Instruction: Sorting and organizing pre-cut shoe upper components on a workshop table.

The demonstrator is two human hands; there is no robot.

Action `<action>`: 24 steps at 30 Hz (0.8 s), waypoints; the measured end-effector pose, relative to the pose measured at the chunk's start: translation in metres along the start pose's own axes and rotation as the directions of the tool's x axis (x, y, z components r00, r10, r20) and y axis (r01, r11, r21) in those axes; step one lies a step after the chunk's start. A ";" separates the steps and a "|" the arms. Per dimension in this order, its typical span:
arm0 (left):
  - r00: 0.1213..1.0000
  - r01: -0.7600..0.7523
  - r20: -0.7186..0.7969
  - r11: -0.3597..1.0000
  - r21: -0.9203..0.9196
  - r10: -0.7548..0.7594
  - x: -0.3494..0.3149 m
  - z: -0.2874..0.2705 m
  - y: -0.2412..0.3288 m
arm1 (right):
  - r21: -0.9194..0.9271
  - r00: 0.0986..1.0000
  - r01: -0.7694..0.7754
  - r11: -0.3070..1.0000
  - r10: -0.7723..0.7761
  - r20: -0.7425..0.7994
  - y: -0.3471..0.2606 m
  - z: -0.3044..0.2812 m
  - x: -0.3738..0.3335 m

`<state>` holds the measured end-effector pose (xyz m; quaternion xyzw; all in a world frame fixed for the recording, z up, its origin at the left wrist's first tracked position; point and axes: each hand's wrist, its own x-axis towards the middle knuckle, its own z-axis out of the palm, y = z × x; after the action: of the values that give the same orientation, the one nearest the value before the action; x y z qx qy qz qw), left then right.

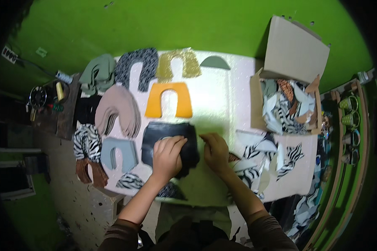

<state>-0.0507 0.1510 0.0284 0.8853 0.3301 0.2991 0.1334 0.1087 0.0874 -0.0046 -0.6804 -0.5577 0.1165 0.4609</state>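
Note:
A stack of black, leather-like sheets lies near the table's middle, with part of a curved cutout showing. Over it, my left hand bends its fingers together and grips the stack by the cutout; the thumb is mostly hidden. Just off the stack's right edge is my right hand, thumb and fingers drawn together in a pinch. Whatever may be between those fingertips is too small to make out. Behind the stack lies an orange arch-shaped piece.
Arch-shaped pieces in pink, light blue, gold and dark pattern line the left and back. Zebra-striped scraps are strewn at right. Behind them, an open cardboard box holds offcuts. A wooden rack stands beyond.

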 end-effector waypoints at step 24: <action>0.930 0.251 0.272 0.968 0.018 -0.246 -0.205 -0.032 -0.013 | -0.332 0.927 -0.136 0.934 0.238 0.289 -0.091 0.070 -0.178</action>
<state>-0.2003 0.0259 -0.0428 0.8678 0.4155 0.1583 0.2218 -0.0598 -0.0360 -0.0374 -0.7654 -0.5690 0.1831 0.2385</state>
